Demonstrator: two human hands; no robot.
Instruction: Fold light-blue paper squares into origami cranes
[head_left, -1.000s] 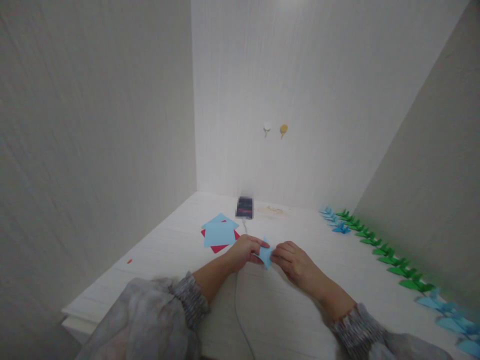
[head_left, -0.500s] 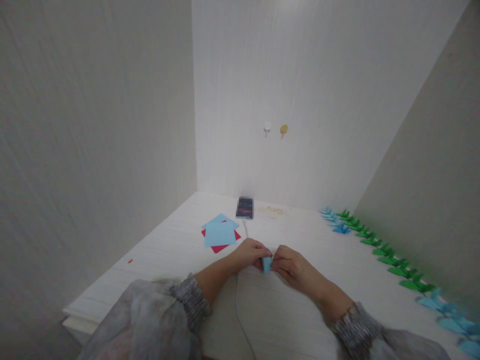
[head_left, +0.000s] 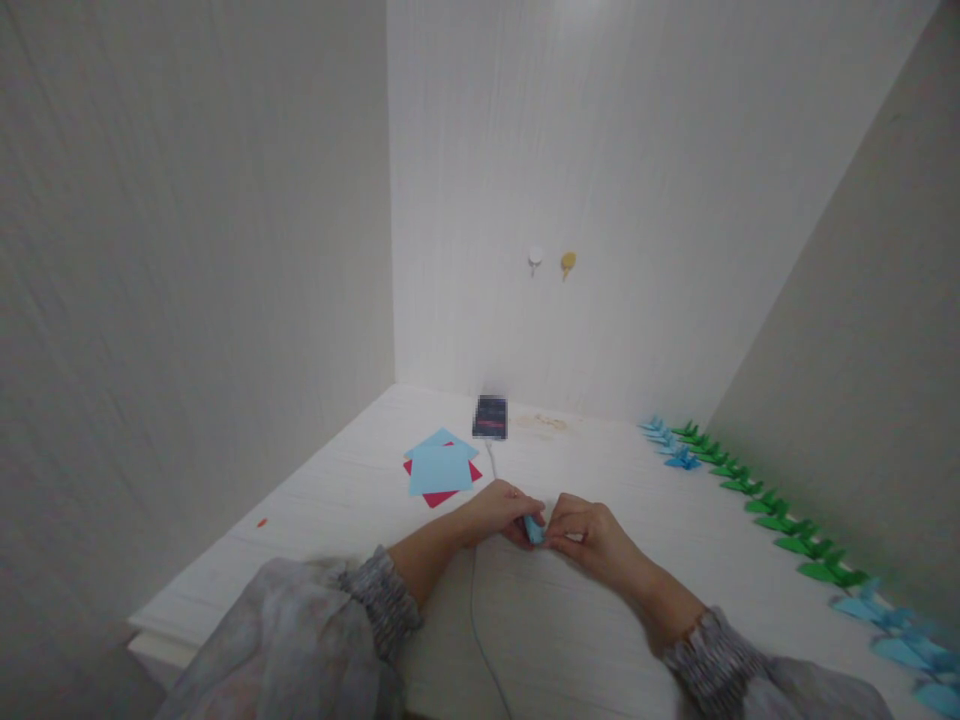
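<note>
No readable writing or labels anywhere; the phone [head_left: 490, 417] screen shows dark with reddish lines, too blurred to read.

Our left hand [head_left: 501, 511] and right hand [head_left: 586, 531] are together low on the white surface [head_left: 337, 510], fingertips meeting. Both pinch a small light-blue folded paper [head_left: 534, 529] between them; only a sliver of it shows between the fingers, the rest is hidden. Fingers on both hands are curled tight on the paper, hands resting on or just above the surface, we can't tell which.

A thin grey cable [head_left: 474, 610] runs under our left wrist and up past the hands to the phone, which lies well beyond the hands near the back wall.

Beyond and left of our left hand: a loose stack of paper squares [head_left: 439, 466], light blue on top, red underneath, flat on the surface.

Far left of the hands: a tiny red scrap [head_left: 260, 522] near the surface edge.

Right of our right hand, well apart: a row of folded paper cranes [head_left: 780, 515] along the right wall, blue at the far end, green in the middle, blue again nearest us.

On the back wall above the phone: a white hook [head_left: 534, 257] and a yellow hook [head_left: 568, 263], side by side.
</note>
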